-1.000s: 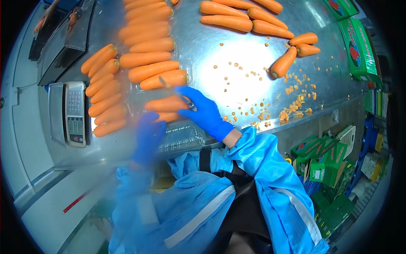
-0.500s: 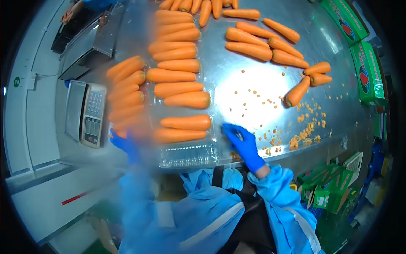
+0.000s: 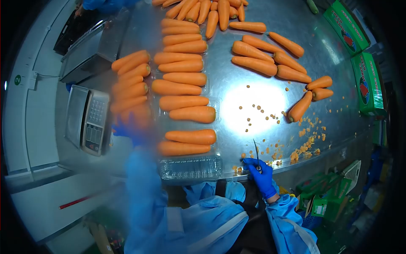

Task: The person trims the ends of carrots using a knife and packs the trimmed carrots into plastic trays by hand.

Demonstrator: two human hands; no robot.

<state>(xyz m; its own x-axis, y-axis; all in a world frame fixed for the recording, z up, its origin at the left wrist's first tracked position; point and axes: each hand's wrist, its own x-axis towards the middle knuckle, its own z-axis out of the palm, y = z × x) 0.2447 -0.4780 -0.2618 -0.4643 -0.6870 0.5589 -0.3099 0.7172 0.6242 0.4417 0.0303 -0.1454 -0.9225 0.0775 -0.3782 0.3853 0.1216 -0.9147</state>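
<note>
My right hand (image 3: 261, 175), in a blue glove, is closed around the handle of a small knife (image 3: 256, 149) at the table's front edge. The thin blade points away from me. On the left, my gloved left hand (image 3: 125, 130) is smeared by blur at the near end of a row of carrots (image 3: 132, 91); its fingers cannot be made out. Between my hands, carrots (image 3: 190, 136) lie crosswise in pairs on transparent plastic trays. The nearest transparent tray (image 3: 191, 168) shows its ridged bottom.
Loose carrots (image 3: 253, 65) and cut-off bits (image 3: 305, 144) lie on the metal table (image 3: 220, 93). More carrots (image 3: 211, 24) are heaped at the back. A scale (image 3: 94, 118) stands left, green boxes (image 3: 367, 82) right. Another person's blue sleeve (image 3: 101, 4) shows at the top left.
My right hand has drawn back toward me and right, and the knife blade now shows plainly. My left hand remains by the left carrots, blurred. The view has shifted slightly.
</note>
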